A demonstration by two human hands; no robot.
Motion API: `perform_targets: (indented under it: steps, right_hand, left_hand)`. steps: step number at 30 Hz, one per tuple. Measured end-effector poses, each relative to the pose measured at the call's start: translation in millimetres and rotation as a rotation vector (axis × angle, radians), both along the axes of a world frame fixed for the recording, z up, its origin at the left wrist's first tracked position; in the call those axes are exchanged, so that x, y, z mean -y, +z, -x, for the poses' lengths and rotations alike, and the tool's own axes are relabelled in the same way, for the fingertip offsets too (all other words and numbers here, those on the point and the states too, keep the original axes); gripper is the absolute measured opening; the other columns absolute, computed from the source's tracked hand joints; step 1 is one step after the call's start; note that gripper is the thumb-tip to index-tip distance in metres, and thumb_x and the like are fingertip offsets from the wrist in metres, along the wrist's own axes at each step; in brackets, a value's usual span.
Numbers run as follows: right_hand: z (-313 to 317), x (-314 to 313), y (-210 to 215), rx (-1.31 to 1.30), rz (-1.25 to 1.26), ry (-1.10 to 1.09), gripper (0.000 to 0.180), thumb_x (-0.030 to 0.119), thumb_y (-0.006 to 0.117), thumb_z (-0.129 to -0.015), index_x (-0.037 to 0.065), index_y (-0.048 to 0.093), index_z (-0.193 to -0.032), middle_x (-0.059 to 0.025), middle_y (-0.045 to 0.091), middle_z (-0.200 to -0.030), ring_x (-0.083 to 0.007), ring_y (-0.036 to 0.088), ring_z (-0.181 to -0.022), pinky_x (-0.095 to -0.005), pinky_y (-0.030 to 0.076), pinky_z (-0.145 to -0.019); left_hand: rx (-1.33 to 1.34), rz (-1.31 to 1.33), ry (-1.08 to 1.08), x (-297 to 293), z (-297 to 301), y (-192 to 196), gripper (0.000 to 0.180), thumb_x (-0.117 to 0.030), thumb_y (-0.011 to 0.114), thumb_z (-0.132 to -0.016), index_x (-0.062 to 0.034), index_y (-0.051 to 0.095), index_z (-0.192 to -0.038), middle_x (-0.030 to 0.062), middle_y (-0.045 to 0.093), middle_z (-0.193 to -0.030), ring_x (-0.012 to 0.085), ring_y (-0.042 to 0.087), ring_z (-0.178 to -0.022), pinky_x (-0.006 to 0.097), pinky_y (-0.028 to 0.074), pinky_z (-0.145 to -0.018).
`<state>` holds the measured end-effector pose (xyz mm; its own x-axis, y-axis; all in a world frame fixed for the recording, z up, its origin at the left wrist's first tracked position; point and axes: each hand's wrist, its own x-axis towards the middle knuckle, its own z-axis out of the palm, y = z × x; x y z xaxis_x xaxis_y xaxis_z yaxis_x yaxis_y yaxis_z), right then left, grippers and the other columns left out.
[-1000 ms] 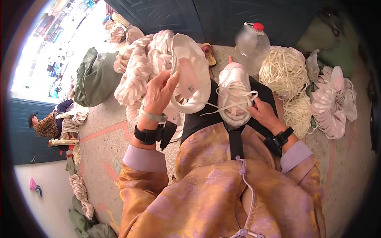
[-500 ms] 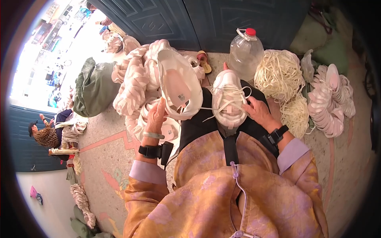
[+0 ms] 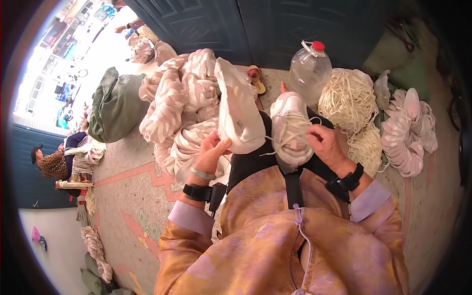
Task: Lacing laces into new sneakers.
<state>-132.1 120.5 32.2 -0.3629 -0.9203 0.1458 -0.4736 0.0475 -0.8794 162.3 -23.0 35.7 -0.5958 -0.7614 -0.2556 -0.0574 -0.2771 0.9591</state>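
Note:
My left hand [image 3: 212, 151] grips the lower edge of a white, hollow shoe upper [image 3: 239, 115], thumb on its near side. The upper is tilted upright over my left thigh, its pale pink inside partly showing. Beside it, a white shoe [image 3: 291, 115] with criss-crossed cream laces rests between my knees, toe pointing toward me. At the shoe's right side my right hand [image 3: 324, 142] is closed in a pinch, its fingertips at a shoelace [image 3: 295, 133]. The exact hold is partly hidden by the fingers. A loose lace end sticks out between the shoe and the upper.
Bundled white-pink uppers [image 3: 169, 110] heap at the left, beside a green sack [image 3: 115, 105]. A clear jug [image 3: 309, 73] with a red cap stands ahead. Cream lace piles [image 3: 346, 98] and another upper bundle [image 3: 405, 132] lie right. Another person [image 3: 54, 162] sits far left.
The upper in my left hand has turned more side-on and moved slightly right. My right hand has drawn its fingers in beside the laces.

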Motion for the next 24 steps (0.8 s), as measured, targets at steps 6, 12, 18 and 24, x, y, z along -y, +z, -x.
perform_targets:
  steps: [6, 12, 18, 24]
  right_hand:
    - [-71, 59, 56, 0.065, -0.036, 0.579, 0.042, 0.029, 0.072, -0.070, 0.001, 0.059, -0.098, -0.0135, 0.061, -0.086, -0.0230, 0.059, -0.078, -0.0316, 0.046, -0.074]
    - [-91, 78, 25, 0.487, -0.071, 0.591, 0.039, 0.017, 0.072, -0.072, 0.001, 0.058, -0.105, -0.0060, 0.061, -0.096, -0.0142, 0.056, -0.089, -0.0279, 0.045, -0.081]
    - [-84, 83, 45, 0.475, -0.119, 0.561, 0.038, 0.013, 0.071, -0.075, 0.000, 0.058, -0.108, -0.0028, 0.061, -0.098, -0.0097, 0.055, -0.087, -0.0254, 0.047, -0.077]
    - [-85, 80, 65, 0.610, -0.503, 0.777, 0.026, 0.017, 0.072, -0.072, -0.003, 0.064, -0.087, -0.0033, 0.064, -0.078, -0.0086, 0.057, -0.072, -0.0263, 0.049, -0.068]
  left_hand:
    - [-0.034, 0.063, 0.006, -11, 24, 2, 0.040, -0.027, 0.068, -0.080, -0.0024, 0.053, -0.108, 0.0016, 0.060, -0.096, 0.0073, 0.055, -0.081, 0.024, 0.046, -0.072]
    - [-0.176, 0.096, -0.070, -10, 20, 1, 0.028, -0.023, 0.071, -0.080, -0.0023, 0.056, -0.092, -0.0032, 0.055, -0.077, 0.0032, 0.049, -0.067, 0.018, 0.043, -0.057]
    - [0.235, 0.496, -0.010, 26, -22, 11, 0.017, -0.011, 0.067, -0.079, -0.0035, 0.058, -0.067, -0.0072, 0.046, -0.061, 0.0020, 0.039, -0.057, 0.020, 0.033, -0.049]
    - [0.034, 0.568, 0.392, 68, -26, 56, 0.016, -0.007, 0.063, -0.081, -0.0043, 0.057, -0.067, -0.0077, 0.046, -0.062, 0.0017, 0.038, -0.058, 0.018, 0.033, -0.051]
